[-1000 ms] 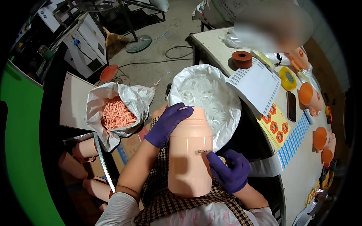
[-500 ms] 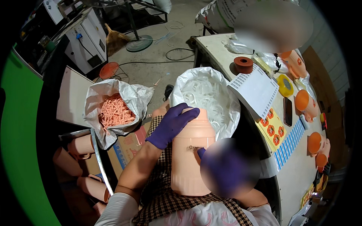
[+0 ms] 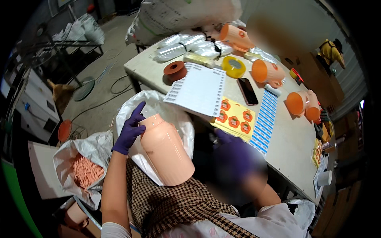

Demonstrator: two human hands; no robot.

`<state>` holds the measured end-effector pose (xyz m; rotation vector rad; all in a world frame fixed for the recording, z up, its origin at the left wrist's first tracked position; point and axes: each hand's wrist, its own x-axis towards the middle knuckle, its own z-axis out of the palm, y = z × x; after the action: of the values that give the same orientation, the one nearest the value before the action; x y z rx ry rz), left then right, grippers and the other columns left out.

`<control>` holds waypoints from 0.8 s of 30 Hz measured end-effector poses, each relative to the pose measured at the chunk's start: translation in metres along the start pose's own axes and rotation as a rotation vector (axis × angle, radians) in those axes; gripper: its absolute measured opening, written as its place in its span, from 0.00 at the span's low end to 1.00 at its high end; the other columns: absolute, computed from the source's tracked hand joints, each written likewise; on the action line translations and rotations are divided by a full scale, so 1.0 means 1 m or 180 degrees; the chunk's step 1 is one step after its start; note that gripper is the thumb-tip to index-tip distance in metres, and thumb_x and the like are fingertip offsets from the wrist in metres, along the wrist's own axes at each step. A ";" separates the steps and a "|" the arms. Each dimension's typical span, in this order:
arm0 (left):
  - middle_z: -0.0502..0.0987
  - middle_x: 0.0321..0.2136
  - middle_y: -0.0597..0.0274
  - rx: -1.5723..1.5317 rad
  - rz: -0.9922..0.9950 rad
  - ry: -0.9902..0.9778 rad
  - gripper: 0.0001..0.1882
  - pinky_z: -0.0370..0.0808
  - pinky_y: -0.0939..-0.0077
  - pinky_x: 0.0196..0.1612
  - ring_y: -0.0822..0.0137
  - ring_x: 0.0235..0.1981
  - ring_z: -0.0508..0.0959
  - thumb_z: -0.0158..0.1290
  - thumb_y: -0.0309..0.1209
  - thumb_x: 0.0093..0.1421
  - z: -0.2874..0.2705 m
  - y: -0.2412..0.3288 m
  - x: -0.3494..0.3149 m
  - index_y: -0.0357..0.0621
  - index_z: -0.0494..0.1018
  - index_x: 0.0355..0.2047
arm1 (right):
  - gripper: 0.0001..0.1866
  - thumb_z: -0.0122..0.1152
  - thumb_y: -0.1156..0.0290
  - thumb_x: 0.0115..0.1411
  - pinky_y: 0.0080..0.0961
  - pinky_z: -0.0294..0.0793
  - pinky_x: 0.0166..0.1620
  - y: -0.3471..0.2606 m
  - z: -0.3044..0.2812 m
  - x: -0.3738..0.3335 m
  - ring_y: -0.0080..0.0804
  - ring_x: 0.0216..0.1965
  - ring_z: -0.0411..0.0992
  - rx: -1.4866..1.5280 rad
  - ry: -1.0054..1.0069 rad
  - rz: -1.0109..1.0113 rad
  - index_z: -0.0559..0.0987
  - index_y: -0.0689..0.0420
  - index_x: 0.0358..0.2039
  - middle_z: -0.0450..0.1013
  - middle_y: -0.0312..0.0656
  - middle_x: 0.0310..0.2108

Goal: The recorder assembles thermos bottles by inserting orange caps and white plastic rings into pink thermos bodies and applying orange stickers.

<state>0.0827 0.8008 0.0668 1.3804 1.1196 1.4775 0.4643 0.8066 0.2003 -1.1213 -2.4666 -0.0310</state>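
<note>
My left hand, in a purple glove, grips the neck of a peach plastic flask body. The flask leans on my lap with its neck up and to the left, a small dark print on its side. My right hand, also gloved in purple, is mostly blurred; its fingers cannot be read clearly. It is beside the table's near edge, closest to a yellow sheet of red-orange flower stickers. Behind the flask stands a white sack, its contents mostly hidden.
On the white table lie printed white sheets, a phone, yellow tape, a brown roll, a blue-striped strip and several peach flask parts. A sack of peach pieces stands at lower left.
The view has swung right toward the table. The flask has tilted, its neck now leaning left. My right hand has left the flask's side and moved to the table edge near the stickers.
</note>
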 end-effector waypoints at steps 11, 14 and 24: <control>0.72 0.59 0.54 0.0772 -0.0162 0.0754 0.37 0.62 0.66 0.67 0.61 0.62 0.69 0.36 0.14 0.46 -0.035 -0.071 0.001 0.35 0.68 0.61 | 0.11 0.66 0.59 0.59 0.31 0.76 0.33 0.166 0.087 0.020 0.36 0.33 0.75 0.0290 0.0509 0.0344 0.85 0.45 0.41 0.75 0.37 0.34; 0.73 0.57 0.54 0.0826 0.0055 0.1225 0.36 0.63 0.64 0.67 0.59 0.60 0.71 0.35 0.14 0.46 -0.038 -0.032 -0.006 0.34 0.69 0.59 | 0.10 0.65 0.58 0.59 0.31 0.77 0.33 0.165 0.101 0.024 0.35 0.34 0.75 0.0312 0.0404 0.0375 0.86 0.43 0.40 0.75 0.35 0.34; 0.70 0.58 0.47 0.2900 0.1362 -0.0768 0.31 0.61 0.54 0.67 0.49 0.61 0.68 0.52 0.24 0.51 0.274 0.012 0.034 0.36 0.69 0.58 | 0.12 0.62 0.61 0.60 0.34 0.77 0.34 0.168 0.102 0.031 0.37 0.34 0.75 0.0141 0.0076 0.0294 0.83 0.45 0.44 0.74 0.38 0.35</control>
<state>0.3529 0.8508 0.0907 2.4718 1.4723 1.0231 0.5299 0.9612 0.0944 -1.2074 -2.3801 0.0371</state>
